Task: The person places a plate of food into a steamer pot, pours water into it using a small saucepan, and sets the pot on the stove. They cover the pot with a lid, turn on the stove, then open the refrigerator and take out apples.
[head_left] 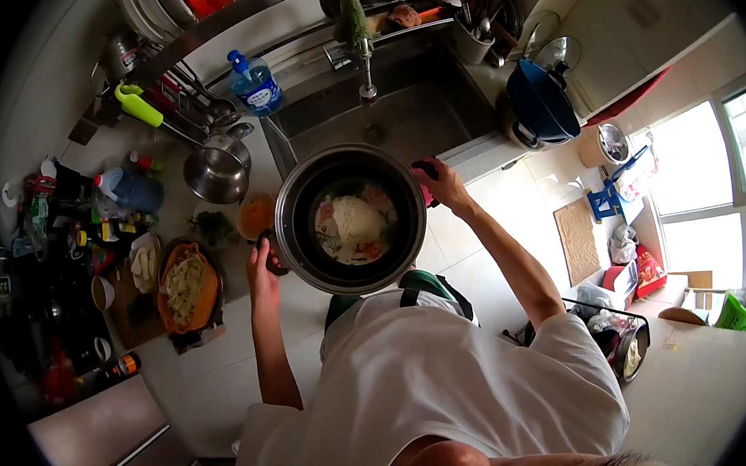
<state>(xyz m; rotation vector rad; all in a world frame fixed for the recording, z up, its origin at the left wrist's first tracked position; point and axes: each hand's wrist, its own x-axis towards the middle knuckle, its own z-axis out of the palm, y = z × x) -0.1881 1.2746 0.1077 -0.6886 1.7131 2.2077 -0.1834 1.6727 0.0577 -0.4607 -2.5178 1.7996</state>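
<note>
At the frame's centre, a round silvery metal pot (289, 226) with dark handles (275, 262) is held by the left hand (262, 275) and right hand (447, 188), fingers curled closed. A pale rounded food mound (355, 221) appears already placed inside; what remains cannot be told.

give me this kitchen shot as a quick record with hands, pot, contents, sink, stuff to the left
pot: metal, uncovered, held up in both hands
left hand: gripping the pot's left side
right hand: gripping the pot's right side
contents: pale lump, pink pieces around it
sink: metal basin below the faucet
left of pot: small saucepan, orange basket holding pale shredded food
</note>
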